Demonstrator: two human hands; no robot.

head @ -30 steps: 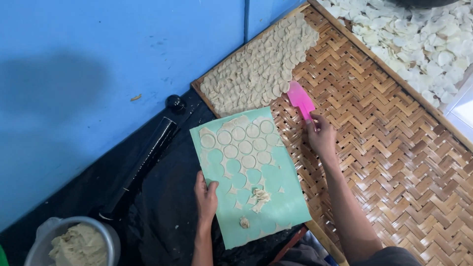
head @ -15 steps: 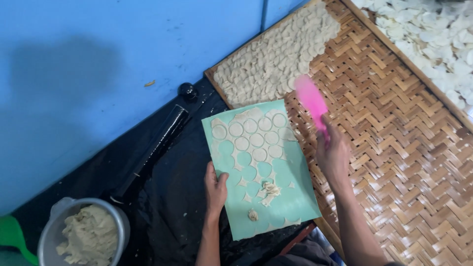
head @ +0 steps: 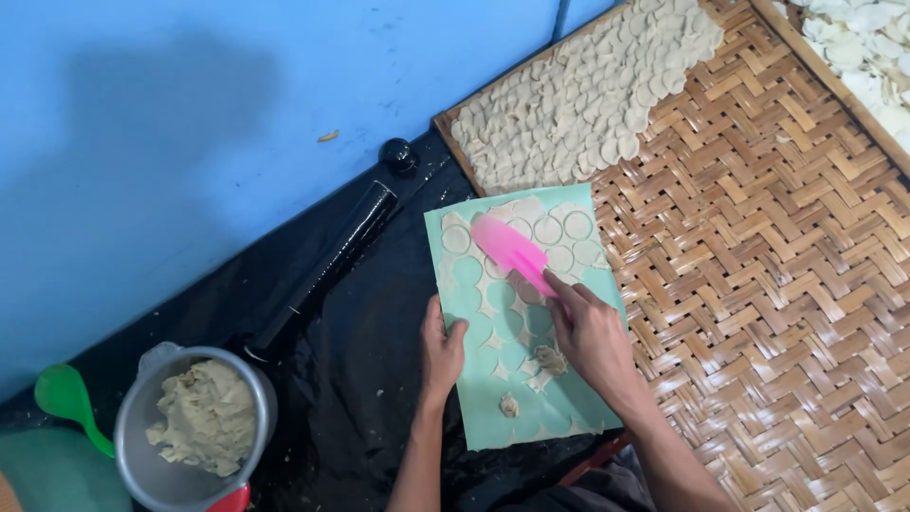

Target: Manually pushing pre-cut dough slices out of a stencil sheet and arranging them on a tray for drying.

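A mint-green board point(head: 569, 408) lies on black plastic, covered with thin dough cut into round discs point(head: 548, 229) and several bare round gaps. My left hand point(head: 440, 353) presses flat on the board's left edge. My right hand point(head: 591, 334) grips a pink flat scraper point(head: 512, 250), whose blade rests on the dough near the board's far end. Small dough scraps point(head: 549, 358) lie on the board's near half.
A woven bamboo tray point(head: 777, 284) at the right carries rows of dough discs point(head: 578, 95) at its far corner. A black rolling pin point(head: 327, 265) lies left of the board. A metal pot of dough point(head: 194, 427) and a green spoon point(head: 66, 398) sit at lower left. A blue wall is behind.
My right hand has carried the pink scraper from the bamboo tray leftwards onto the green board's dough. My left hand stays on the board's edge. The camera view has shifted.
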